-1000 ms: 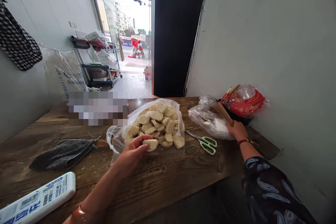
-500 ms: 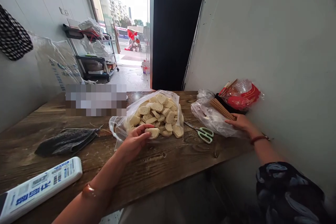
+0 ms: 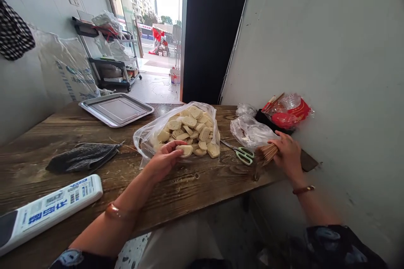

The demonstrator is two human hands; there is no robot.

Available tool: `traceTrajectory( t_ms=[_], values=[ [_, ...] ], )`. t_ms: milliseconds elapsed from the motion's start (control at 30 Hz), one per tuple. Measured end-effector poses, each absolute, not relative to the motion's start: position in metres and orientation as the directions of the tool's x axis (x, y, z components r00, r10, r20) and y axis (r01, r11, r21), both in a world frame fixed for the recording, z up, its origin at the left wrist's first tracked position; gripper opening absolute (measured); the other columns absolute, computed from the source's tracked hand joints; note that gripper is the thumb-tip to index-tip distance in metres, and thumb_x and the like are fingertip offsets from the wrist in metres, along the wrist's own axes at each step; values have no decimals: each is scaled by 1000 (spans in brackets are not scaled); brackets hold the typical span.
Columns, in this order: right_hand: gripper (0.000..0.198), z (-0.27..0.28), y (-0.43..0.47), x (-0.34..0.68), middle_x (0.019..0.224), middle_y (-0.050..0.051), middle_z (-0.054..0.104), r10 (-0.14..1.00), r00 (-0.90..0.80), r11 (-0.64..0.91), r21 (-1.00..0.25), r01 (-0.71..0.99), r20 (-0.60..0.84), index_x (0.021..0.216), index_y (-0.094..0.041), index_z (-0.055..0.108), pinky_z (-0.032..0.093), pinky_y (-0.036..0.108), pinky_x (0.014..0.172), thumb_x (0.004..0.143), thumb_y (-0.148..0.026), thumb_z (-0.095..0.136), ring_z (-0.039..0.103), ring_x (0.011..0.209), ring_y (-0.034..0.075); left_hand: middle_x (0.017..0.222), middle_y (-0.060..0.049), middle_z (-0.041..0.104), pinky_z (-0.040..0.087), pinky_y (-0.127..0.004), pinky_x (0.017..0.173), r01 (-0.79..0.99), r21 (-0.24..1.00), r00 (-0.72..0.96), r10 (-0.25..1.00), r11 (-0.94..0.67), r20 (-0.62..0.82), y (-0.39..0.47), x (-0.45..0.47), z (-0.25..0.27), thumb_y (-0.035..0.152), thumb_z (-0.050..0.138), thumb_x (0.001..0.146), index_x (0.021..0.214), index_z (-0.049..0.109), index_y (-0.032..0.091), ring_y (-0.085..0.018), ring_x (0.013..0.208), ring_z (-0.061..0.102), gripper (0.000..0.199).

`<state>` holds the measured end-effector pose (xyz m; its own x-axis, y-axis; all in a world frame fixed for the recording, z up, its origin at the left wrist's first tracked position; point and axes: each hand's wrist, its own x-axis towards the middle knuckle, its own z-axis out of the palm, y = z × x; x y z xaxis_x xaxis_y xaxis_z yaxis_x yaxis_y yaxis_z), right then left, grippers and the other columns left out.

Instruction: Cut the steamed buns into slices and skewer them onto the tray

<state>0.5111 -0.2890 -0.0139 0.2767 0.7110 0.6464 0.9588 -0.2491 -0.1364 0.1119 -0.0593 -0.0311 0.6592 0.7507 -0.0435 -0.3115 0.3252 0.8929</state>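
Between the thumb and fingers of my left hand [image 3: 164, 159] is one pale bread slice [image 3: 184, 150], at the front of an opened clear plastic bag [image 3: 143, 145] heaped with similar slices [image 3: 189, 124]. My right hand [image 3: 288, 153] is closed around a bundle of thin wooden skewers [image 3: 267, 152], whose ends point left over the table. Scissors with green handles [image 3: 245, 155] lie between the bag and the skewers. Just behind my right hand rests a crumpled clear plastic bag [image 3: 249, 130].
A metal tray [image 3: 118, 109] lies at the back left of the wooden table [image 3: 176, 195]. Nearer are a dark cloth-like item [image 3: 83, 157] and a long white container with blue lettering [image 3: 59, 206]. Red packaging [image 3: 288, 117] sits against the right wall. A shelf cart [image 3: 107, 50] stands beyond.
My right hand has lifted the skewers off the plastic bag and brought them nearer, turning them to point left. My left hand still holds the slice. The view has shifted slightly.
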Motion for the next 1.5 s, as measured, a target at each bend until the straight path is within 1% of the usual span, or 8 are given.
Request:
traceTrajectory(
  t_ms=[100, 267, 500, 633, 767, 967, 1100, 1500],
  values=[
    [22, -12, -296, 499, 143, 11, 60, 646, 126, -182, -9, 983, 753, 103, -25, 72, 34, 62, 112, 86, -20, 59, 49, 136, 36, 87, -5, 75, 55, -20, 68, -311, 897, 658, 752, 313, -35, -59, 112, -32, 27, 93, 62, 101, 74, 13, -13, 74, 68, 45],
    [20, -10, -301, 482, 134, 10, 64, 441, 129, 12, -149, 989, 888, 110, -27, 68, 45, 60, 106, 96, -28, 55, 58, 126, 33, 89, -6, 76, 55, -21, 69, -309, 899, 656, 754, 310, -34, -61, 112, -30, 25, 92, 64, 100, 74, 13, -14, 75, 68, 42],
    [30, -53, -296, 430, 126, 10, 73, 840, -250, 310, -49, 949, 481, 115, -25, 71, 47, 49, 109, 94, -15, 53, 58, 130, 28, 88, -6, 76, 57, -23, 71, -306, 895, 660, 750, 323, -45, -63, 112, -27, 25, 92, 63, 100, 74, 13, -14, 75, 69, 42],
    [50, -81, -276, 442, 126, 8, 74, 941, -130, 136, 2, 991, 312, 121, -25, 73, 43, 51, 111, 80, -4, 53, 59, 129, 28, 87, -5, 76, 56, -20, 69, -309, 897, 652, 757, 316, -42, -63, 112, -28, 25, 93, 62, 99, 74, 12, -13, 74, 68, 44],
    [56, -83, -259, 488, 119, 9, 77, 942, -28, 22, 22, 1000, 333, 115, -21, 75, 45, 50, 106, 71, 2, 51, 63, 122, 28, 87, -5, 75, 55, -20, 68, -321, 893, 645, 763, 314, -37, -62, 110, -30, 25, 92, 64, 100, 73, 12, -13, 74, 68, 43],
    [48, -77, -255, 510, 119, 18, 75, 894, 105, -139, 48, 989, 436, 114, -14, 74, 47, 55, 94, 79, -1, 46, 61, 115, 36, 89, -6, 73, 59, -28, 73, -372, 870, 639, 769, 323, -12, -66, 110, -30, 23, 91, 65, 99, 71, 12, -16, 77, 69, 41],
    [45, -80, -259, 494, 121, 13, 74, 907, 42, -73, 57, 996, 418, 119, -17, 73, 48, 47, 98, 82, -6, 50, 61, 115, 32, 90, -4, 71, 63, -36, 73, -362, 859, 644, 763, 361, -50, -69, 112, -31, 23, 91, 63, 96, 69, 13, -18, 77, 70, 41],
    [68, -73, -277, 446, 143, 10, 63, 958, -162, 163, 15, 986, 238, 139, -22, 62, 47, 51, 108, 76, 1, 47, 51, 137, 30, 74, -2, 66, 59, -29, 62, -300, 885, 716, 697, 356, -37, -74, 113, -24, 38, 87, 70, 89, 73, 14, -14, 67, 61, 34]
  ],
)
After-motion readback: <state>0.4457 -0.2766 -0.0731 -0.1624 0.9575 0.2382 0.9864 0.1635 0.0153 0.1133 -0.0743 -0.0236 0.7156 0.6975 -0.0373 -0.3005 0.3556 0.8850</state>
